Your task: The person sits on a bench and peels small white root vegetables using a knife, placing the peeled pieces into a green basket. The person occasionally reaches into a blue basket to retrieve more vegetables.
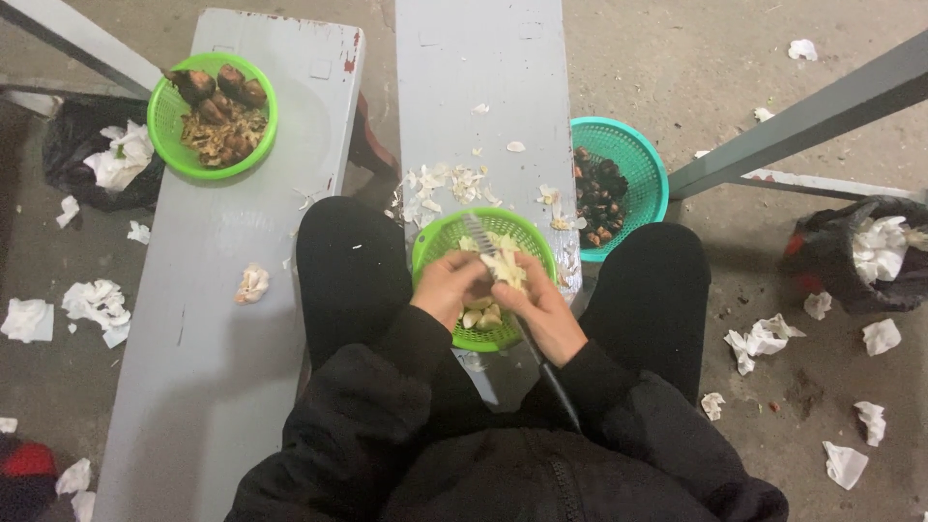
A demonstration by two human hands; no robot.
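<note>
Garlic (504,268) pinched by both hands' grip over green basket (440,237) of cloves, teal basket (643,159) beside.

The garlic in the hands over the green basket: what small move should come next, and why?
Probably peel off the loose skin and drop the clove into the green basket. The left hand and right hand hold the garlic against the knife directly above it, where peeled cloves already lie.
</note>
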